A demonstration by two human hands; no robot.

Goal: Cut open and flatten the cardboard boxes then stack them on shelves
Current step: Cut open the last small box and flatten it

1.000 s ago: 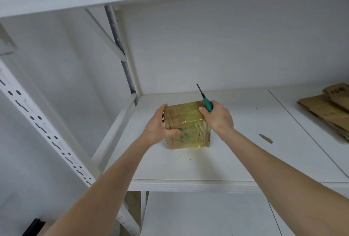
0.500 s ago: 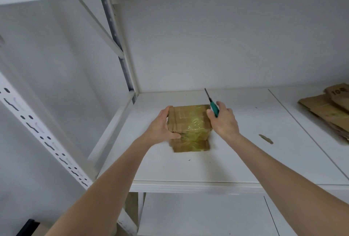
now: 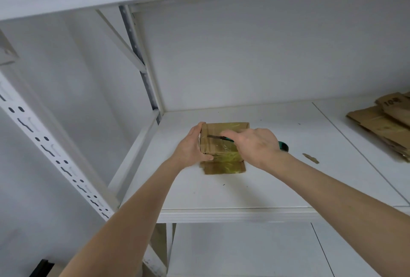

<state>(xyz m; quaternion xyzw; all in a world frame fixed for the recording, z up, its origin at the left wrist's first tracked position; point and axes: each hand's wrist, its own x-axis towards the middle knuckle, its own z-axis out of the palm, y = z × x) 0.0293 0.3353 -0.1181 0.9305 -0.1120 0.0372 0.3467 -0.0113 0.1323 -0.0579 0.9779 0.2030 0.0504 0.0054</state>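
on the shelf (image 3: pixel 277 190), left hand (image 3: pixel 192 147) grips the box (image 3: pixel 224 141); right hand (image 3: pixel 255 143) holds the knife (image 3: pixel 218 137)

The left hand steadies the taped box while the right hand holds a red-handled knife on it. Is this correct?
No: the head view shows a teal-handled knife, not red. The left hand steadies the taped box; the right hand holds the knife.

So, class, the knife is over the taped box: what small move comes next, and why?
Probably draw the utility knife rightward along the tape: its blade tip sits near the left edge of the cardboard box, where the left hand grips, and the right hand holds the handle.
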